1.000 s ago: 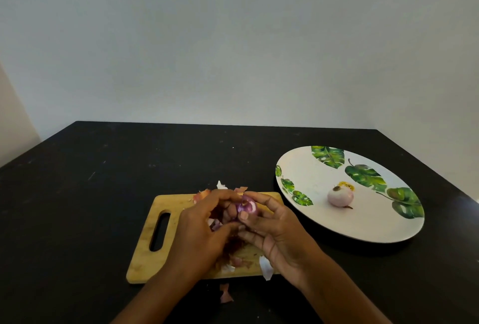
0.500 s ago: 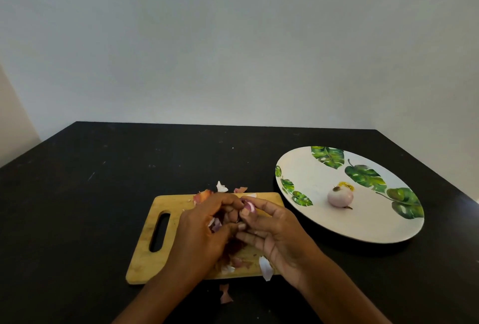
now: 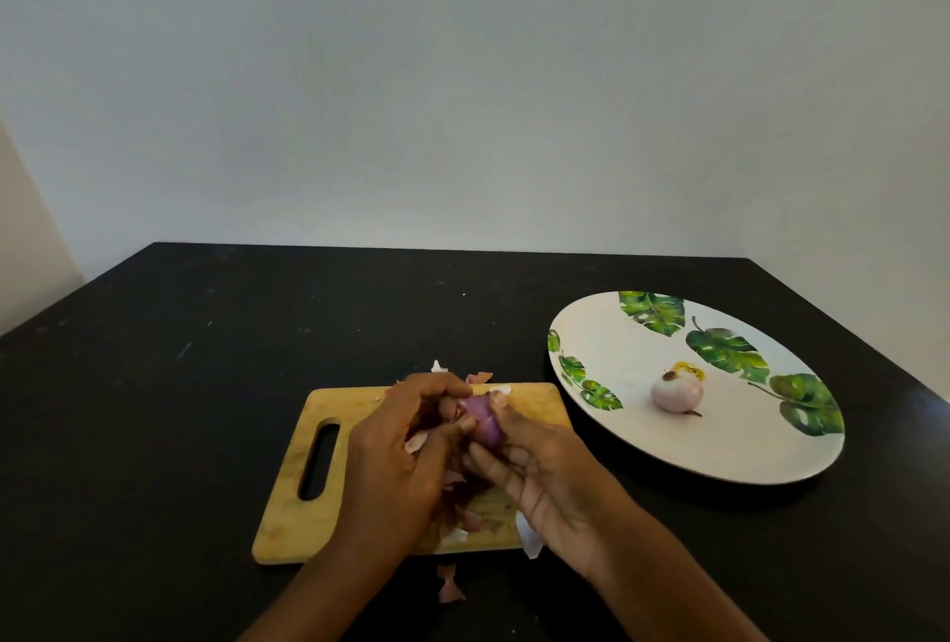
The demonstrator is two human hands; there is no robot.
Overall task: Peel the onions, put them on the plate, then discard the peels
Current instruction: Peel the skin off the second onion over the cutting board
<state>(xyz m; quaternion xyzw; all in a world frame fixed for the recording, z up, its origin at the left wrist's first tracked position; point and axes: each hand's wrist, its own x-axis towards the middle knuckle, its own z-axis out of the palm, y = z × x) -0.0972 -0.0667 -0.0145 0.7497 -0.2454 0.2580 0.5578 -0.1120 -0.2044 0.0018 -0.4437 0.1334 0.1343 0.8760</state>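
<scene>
A matte black counter [image 3: 205, 384] meets a plain pale wall. A round white leaf-printed plate [image 3: 642, 446], at three o'clock from the slotted wooden cutting board [image 3: 288, 513], bears a pale peeled onion [image 3: 676, 392]. Over the board, the left hand [image 3: 401, 456] and right hand [image 3: 555, 466] grip a glossy purple onion [image 3: 483, 418]. Papery peels [image 3: 450, 585] lie at six o'clock.

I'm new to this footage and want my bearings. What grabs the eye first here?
The left hand and right hand hold a purple onion over the wooden cutting board near the black table's front. To the right, a leaf-patterned plate holds one peeled onion. Peel scraps litter the board.
</scene>
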